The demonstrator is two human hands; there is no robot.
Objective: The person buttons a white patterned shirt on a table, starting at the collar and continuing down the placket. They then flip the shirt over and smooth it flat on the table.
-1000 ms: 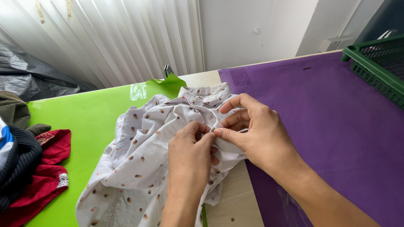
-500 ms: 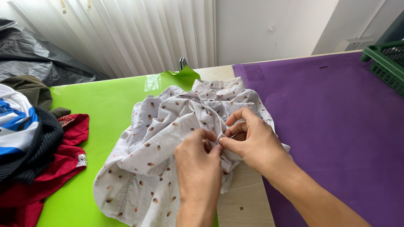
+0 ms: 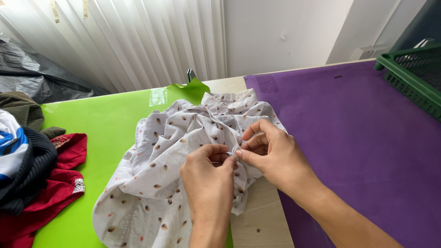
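A crumpled white shirt (image 3: pixel 161 160) with small brown spots lies on the table, mostly on the green sheet (image 3: pixel 101 124), its collar toward the wall. My left hand (image 3: pixel 209 181) and my right hand (image 3: pixel 273 156) meet at the shirt's front edge near the middle. Each pinches the fabric between thumb and forefinger, fingertips almost touching. What lies between the fingertips is too small to make out.
A purple sheet (image 3: pixel 367 138) covers the table's right side, with a green plastic crate (image 3: pixel 413 78) at its far right. A pile of clothes (image 3: pixel 32 170), red, dark and blue-white, lies at the left. A black bag (image 3: pixel 41 78) sits by the white blinds.
Both hands stay pinched on the shirt's front edge. The view has shifted sideways and back; the fingers have moved slightly along the fabric.
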